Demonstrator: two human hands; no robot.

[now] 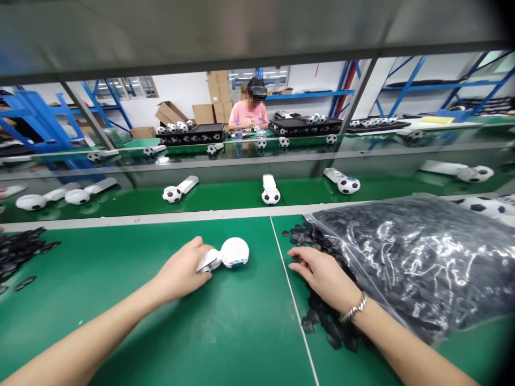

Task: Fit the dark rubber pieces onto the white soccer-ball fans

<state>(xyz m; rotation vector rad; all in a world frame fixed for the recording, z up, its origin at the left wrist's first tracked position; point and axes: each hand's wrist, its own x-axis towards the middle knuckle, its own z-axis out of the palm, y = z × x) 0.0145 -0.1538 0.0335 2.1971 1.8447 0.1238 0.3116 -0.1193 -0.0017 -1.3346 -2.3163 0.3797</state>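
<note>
My left hand [183, 271] is closed round the handle of a plain white ball-headed toy [231, 253] that lies on the green table [120, 279]. My right hand [319, 273] rests with curled fingers on a heap of small black pieces [311, 236] spilling from a big clear plastic bag [410, 257]. Whether its fingers pinch a piece I cannot tell. A silver bracelet [354, 309] is on my right wrist.
A green conveyor belt [225, 195] beyond the table carries several white and football-patterned toys [270, 192]. Another pile of black pieces [18, 249] lies at the far left. Across the line a person in a pink shirt [248, 112] sits behind black trays [193, 133].
</note>
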